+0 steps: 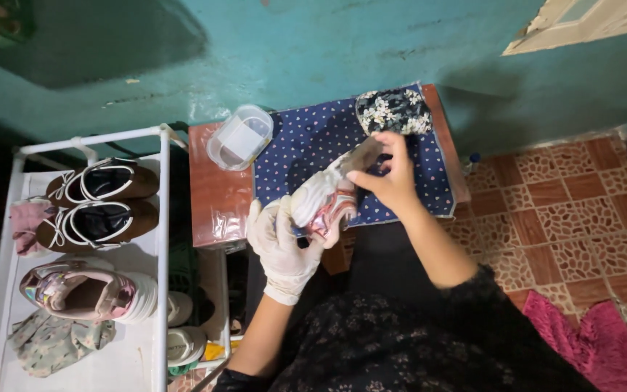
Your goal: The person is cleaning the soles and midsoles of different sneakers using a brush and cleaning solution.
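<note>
My left hand (281, 249), in a white glove, grips a small white and pink child's shoe (322, 199) over the near edge of a small brown table (215, 192). My bare right hand (390, 174) holds a brush (361, 154) against the shoe's upper. Under them lies a dark blue dotted cloth (429, 170). A clear plastic container (240, 136) stands at the table's back left. A black floral cloth bundle (393, 110) rests at the back right.
A white shoe rack (160, 239) stands to the left with a brown pair of shoes (99, 203), a pink and white shoe (88, 292) and a floral rag (56, 343). Teal wall behind the table. Tiled floor to the right with a pink cloth (596, 341).
</note>
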